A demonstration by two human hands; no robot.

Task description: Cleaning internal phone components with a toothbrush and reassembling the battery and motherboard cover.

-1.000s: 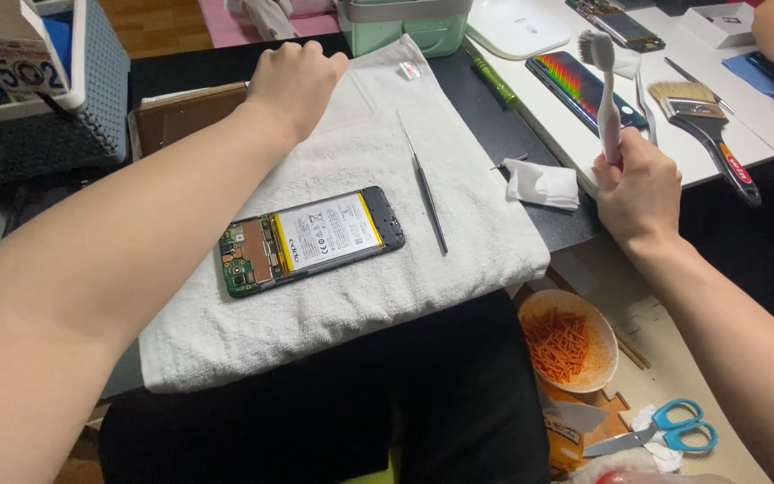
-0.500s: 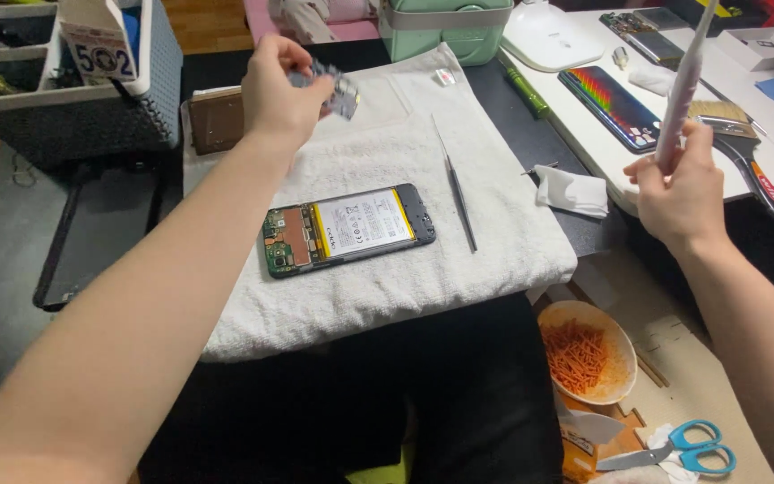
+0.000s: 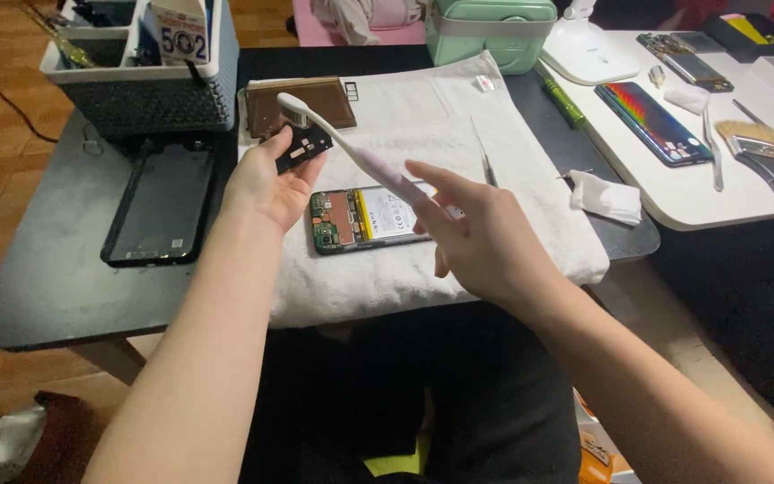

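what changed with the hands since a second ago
The left hand picked a small black part off the towel. The right hand brought the toothbrush from the white table across to it. The opened phone stayed put.

dark table | white towel | black phone cover | grey basket | green box

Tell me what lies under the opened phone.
The opened phone lies on a white towel spread over the dark table. The right hand covers its right end, so that part stays hidden.
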